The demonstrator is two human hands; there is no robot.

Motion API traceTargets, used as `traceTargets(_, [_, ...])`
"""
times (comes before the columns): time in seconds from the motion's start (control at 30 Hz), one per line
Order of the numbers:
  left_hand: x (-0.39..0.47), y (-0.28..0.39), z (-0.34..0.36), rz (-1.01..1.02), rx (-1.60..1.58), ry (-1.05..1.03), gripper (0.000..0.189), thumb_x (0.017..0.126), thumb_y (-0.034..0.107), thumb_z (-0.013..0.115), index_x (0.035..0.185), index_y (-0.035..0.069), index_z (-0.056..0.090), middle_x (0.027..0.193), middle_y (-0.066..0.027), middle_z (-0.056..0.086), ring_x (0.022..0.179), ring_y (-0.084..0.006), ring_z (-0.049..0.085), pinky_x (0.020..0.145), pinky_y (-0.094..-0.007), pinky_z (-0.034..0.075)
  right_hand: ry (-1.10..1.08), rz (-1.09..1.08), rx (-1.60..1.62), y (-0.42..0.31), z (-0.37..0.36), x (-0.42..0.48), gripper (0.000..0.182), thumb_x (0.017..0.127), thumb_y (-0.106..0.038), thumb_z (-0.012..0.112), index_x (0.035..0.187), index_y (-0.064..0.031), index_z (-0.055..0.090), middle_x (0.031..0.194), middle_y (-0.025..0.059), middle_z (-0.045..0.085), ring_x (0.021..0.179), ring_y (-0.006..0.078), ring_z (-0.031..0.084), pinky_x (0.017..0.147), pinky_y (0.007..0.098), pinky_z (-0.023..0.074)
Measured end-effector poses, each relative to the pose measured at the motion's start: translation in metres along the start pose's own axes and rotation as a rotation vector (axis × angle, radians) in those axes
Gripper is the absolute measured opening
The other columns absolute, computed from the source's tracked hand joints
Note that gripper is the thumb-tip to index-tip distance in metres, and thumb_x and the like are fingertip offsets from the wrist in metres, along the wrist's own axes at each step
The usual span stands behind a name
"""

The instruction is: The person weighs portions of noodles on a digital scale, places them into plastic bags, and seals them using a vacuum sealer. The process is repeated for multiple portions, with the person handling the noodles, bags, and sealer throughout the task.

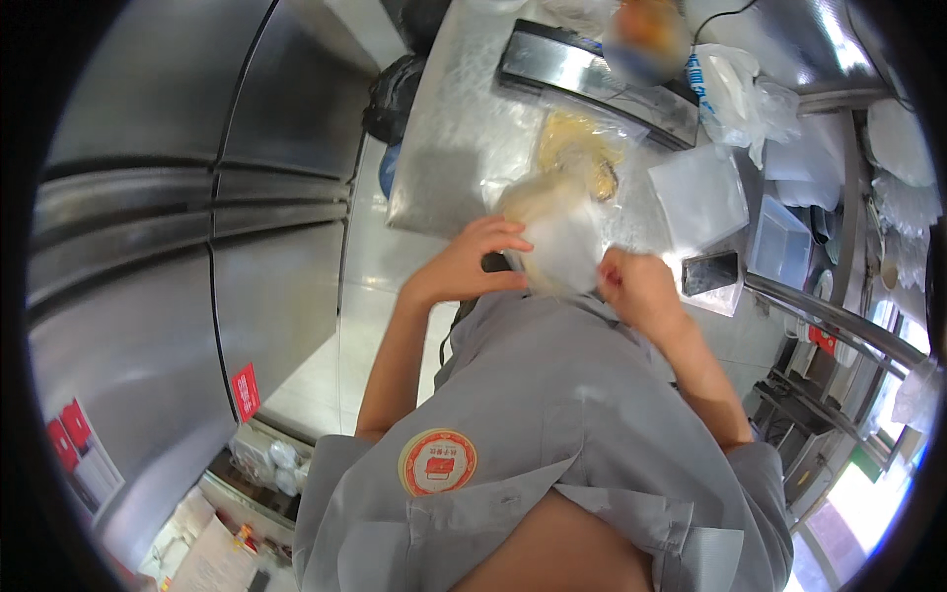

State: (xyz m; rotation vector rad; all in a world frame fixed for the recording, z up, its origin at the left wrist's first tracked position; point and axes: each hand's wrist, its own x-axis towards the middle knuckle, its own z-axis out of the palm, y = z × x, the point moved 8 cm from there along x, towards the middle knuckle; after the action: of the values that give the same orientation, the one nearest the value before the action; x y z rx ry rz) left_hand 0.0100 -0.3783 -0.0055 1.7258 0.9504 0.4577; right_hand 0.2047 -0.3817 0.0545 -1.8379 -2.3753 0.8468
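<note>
Close to my body, at the near edge of the steel table (451, 140), is a blurred, whitish, filled plastic bag (558, 240). My left hand (477, 259) lies against its left side with thumb and fingers spread. On the bag's right side my right hand (636, 285) is closed, its fingertips pinching the bag's edge. Just beyond, a clear bag of yellow strips, perhaps noodles (573, 140), lies on the table. Right of it lie flat clear plastic bags (699, 196). What fills the near bag is too blurred to tell.
A black and steel appliance (570, 70) stands at the table's back, with a blurred round container (647, 41) over it. A phone (710, 272) lies at the right corner. White plastic bags (729, 89) and a clear bin (778, 244) are farther right. Steel cabinet doors (281, 296) stand left.
</note>
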Motion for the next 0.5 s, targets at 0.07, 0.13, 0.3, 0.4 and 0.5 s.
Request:
traceTargets(0.07, [0.033, -0.024, 0.03, -0.03, -0.003, -0.061, 0.034, 0.08, 0.03, 0.07, 0.109, 0.012, 0.066, 0.119, -0.0081, 0.058, 0.121, -0.0283, 0.044, 0.101, -0.0389, 0.037, -0.037, 0.021, 0.031, 0.019, 0.013, -0.011, 0.003, 0.077, -0.011, 0.061, 0.076, -0.0074, 0.061, 0.068, 0.0138, 0.064, 0.066, 0.0338, 0.063, 0.062, 0.0431, 0.0506])
traceTargets(0.13, [0.062, -0.027, 0.049, -0.116, 0.125, -0.159, 0.028, 0.084, 0.029, 0.065, 0.105, 0.012, 0.068, 0.114, -0.0085, 0.059, 0.116, -0.0292, 0.046, 0.098, -0.0381, 0.039, -0.064, 0.037, 0.061, 0.042, 0.022, -0.012, 0.003, 0.076, -0.01, 0.061, 0.077, -0.0071, 0.061, 0.071, 0.0142, 0.065, 0.068, 0.034, 0.063, 0.064, 0.0426, 0.0506])
traceTargets(0.3, [0.095, -0.025, 0.074, -0.185, 0.67, -0.385, 0.021, 0.087, 0.022, 0.06, 0.104, 0.011, 0.067, 0.109, -0.0101, 0.062, 0.106, -0.0261, 0.054, 0.091, -0.0348, 0.043, -0.369, -0.016, 0.202, 0.097, 0.043, 0.012, 0.012, 0.077, -0.009, 0.062, 0.088, -0.0056, 0.066, 0.079, 0.0144, 0.067, 0.077, 0.0293, 0.065, 0.07, 0.0376, 0.0509])
traceTargets(0.4, [0.107, -0.033, 0.045, -0.355, 0.058, -0.502, 0.017, 0.087, 0.02, 0.062, 0.098, 0.009, 0.067, 0.097, -0.0093, 0.068, 0.092, -0.0198, 0.063, 0.081, -0.0314, 0.048, -0.55, -0.057, 0.588, 0.15, 0.028, 0.039, 0.021, 0.082, -0.016, 0.062, 0.099, -0.0061, 0.068, 0.085, 0.0131, 0.069, 0.079, 0.0212, 0.065, 0.073, 0.0327, 0.0508])
traceTargets(0.5, [0.154, -0.101, -0.069, -0.464, -0.011, 0.185, 0.016, 0.088, 0.012, 0.06, 0.097, -0.001, 0.066, 0.089, -0.0028, 0.069, 0.081, -0.0112, 0.063, 0.074, -0.025, 0.048, 0.385, 0.35, 0.599, 0.301, -0.022, 0.09, 0.033, 0.09, -0.028, 0.057, 0.102, 0.0022, 0.066, 0.09, 0.0118, 0.07, 0.08, 0.0189, 0.064, 0.072, 0.0308, 0.05])
